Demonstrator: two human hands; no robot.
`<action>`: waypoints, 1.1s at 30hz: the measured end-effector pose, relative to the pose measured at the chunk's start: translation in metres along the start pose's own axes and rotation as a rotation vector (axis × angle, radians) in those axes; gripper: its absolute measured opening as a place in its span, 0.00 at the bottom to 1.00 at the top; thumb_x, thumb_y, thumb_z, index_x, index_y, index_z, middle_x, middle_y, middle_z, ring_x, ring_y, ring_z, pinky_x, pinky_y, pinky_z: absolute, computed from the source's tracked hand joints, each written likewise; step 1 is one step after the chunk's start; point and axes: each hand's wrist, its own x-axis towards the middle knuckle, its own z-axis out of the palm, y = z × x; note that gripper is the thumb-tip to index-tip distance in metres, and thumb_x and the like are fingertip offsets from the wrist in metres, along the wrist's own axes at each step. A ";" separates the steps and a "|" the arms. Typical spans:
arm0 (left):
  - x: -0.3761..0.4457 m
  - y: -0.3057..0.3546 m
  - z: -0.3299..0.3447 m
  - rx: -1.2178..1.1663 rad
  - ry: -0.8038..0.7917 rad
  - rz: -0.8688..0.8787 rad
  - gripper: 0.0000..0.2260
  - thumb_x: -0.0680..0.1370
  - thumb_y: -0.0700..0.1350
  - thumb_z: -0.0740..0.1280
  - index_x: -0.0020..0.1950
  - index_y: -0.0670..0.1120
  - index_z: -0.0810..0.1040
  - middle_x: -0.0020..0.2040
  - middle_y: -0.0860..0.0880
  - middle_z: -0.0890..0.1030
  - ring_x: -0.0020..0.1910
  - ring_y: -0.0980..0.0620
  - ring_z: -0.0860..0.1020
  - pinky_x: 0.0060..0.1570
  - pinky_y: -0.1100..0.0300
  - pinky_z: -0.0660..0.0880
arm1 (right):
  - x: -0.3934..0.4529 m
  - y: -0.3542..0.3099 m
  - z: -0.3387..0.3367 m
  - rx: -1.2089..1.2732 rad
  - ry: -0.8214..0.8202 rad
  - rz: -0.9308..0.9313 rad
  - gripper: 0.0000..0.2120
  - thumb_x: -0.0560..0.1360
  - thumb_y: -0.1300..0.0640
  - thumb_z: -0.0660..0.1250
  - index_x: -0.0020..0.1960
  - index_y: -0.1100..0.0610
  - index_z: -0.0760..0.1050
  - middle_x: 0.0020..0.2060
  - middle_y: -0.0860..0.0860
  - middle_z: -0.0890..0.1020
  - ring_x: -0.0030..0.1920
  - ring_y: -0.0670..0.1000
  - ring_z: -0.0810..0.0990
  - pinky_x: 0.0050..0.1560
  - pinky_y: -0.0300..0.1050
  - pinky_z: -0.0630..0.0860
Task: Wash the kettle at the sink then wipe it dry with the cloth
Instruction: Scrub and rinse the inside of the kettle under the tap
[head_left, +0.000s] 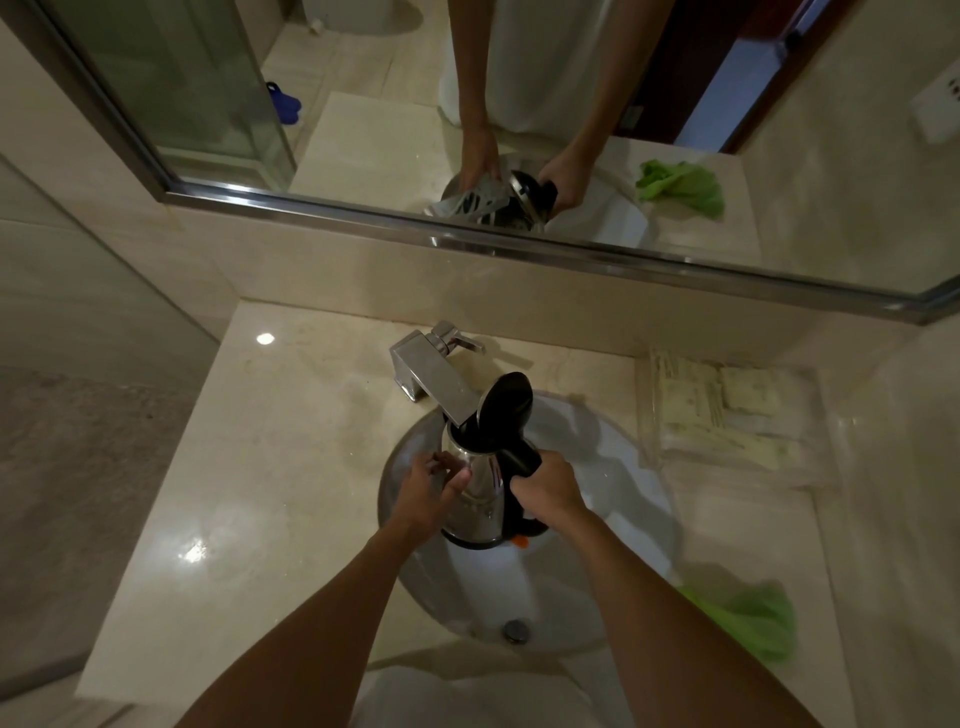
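A steel kettle (480, 493) with a black handle and its black lid (506, 405) flipped open hangs over the white sink (613, 457), its mouth right under the spout of the chrome faucet (434, 374). My right hand (548, 488) grips the black handle. My left hand (431, 493) lies against the kettle's steel side, fingers spread on it. A green cloth (753, 618) lies crumpled on the counter at the sink's right front.
The beige stone counter (260, 467) surrounds the sink. Clear packets of toiletries (727, 415) lie at the back right. The sink drain (516, 630) is near the front. A wall mirror (519, 104) runs above the backsplash. A glass panel stands at the left.
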 end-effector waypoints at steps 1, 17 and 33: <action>0.001 -0.001 0.000 0.002 -0.003 -0.007 0.14 0.77 0.47 0.69 0.59 0.48 0.69 0.53 0.52 0.74 0.54 0.56 0.72 0.52 0.61 0.68 | 0.000 -0.001 0.000 0.002 0.000 -0.004 0.11 0.72 0.63 0.68 0.55 0.56 0.78 0.39 0.49 0.79 0.38 0.45 0.77 0.41 0.42 0.75; -0.008 0.005 -0.008 0.018 -0.013 -0.046 0.19 0.78 0.46 0.68 0.65 0.43 0.67 0.55 0.53 0.73 0.56 0.56 0.72 0.54 0.60 0.70 | -0.004 -0.010 -0.001 0.018 -0.075 -0.067 0.13 0.69 0.62 0.69 0.53 0.55 0.78 0.42 0.51 0.81 0.45 0.52 0.81 0.46 0.46 0.78; 0.013 -0.017 -0.025 0.178 -0.145 0.059 0.13 0.76 0.60 0.66 0.54 0.53 0.74 0.54 0.50 0.79 0.55 0.51 0.78 0.57 0.50 0.76 | -0.019 -0.016 0.010 0.102 -0.015 0.079 0.09 0.68 0.67 0.67 0.44 0.55 0.75 0.37 0.54 0.80 0.37 0.51 0.81 0.35 0.41 0.74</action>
